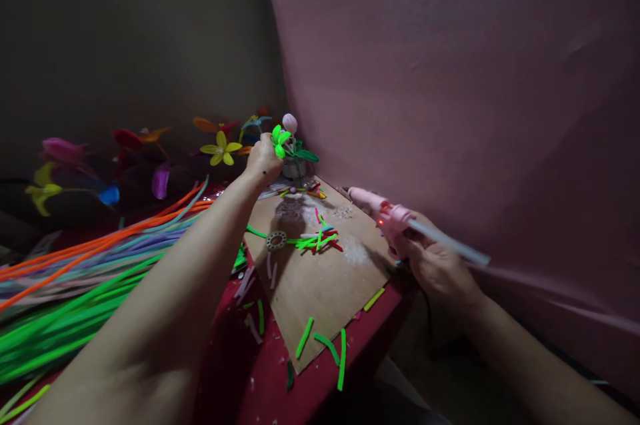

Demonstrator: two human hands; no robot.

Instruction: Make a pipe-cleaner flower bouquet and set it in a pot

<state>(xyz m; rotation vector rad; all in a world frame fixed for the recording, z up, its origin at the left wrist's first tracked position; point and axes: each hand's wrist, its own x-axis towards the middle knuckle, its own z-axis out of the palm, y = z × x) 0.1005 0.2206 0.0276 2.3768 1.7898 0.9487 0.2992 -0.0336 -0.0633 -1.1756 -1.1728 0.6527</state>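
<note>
My left hand (263, 158) reaches far forward and is closed on a small green pipe-cleaner flower (280, 140), held up beside a pink bud (289, 122) and green leaves (305, 155) standing in a small pot. My right hand (435, 265) grips a pink glue gun (387, 215) at the right edge of a brown board (320, 285). A clear glue stick (450, 244) juts out of the gun's back, and a red light glows on its body. The nozzle points left and away, over the board.
Cut green, red and white pipe-cleaner bits (320, 240) and a small ring (276, 240) lie on the board. Long orange, green and pale pipe cleaners (75, 278) are piled at the left. Finished flowers (220, 148) stand behind. A pink cloth (475, 78) hangs at right.
</note>
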